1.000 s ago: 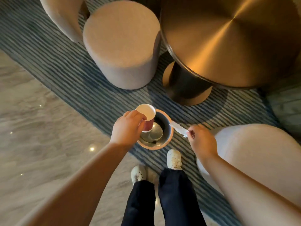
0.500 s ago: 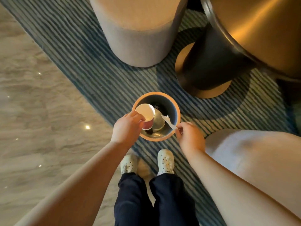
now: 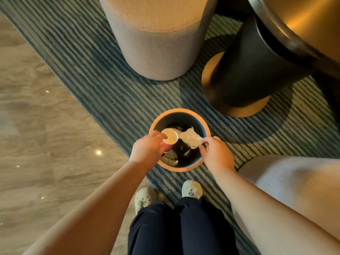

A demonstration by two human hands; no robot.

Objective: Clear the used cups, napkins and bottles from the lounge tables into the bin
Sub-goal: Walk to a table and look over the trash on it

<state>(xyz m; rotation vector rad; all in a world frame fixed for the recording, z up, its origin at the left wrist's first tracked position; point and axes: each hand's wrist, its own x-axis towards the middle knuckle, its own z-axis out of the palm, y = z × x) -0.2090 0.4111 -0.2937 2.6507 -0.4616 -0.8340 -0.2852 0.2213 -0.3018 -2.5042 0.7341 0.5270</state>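
Napkin (image 3: 190, 138) now over bin (image 3: 184, 111), between right fingers (image 3: 211, 141); cup (image 3: 170, 136) within curled left fingers (image 3: 156, 135)

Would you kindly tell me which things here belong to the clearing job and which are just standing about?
Job in hand: paper cup, held by the left hand; napkin, pinched by the right hand; bin, below both.
Just standing about: round stool; table pedestal; striped rug; pale seat at the right; marble floor.
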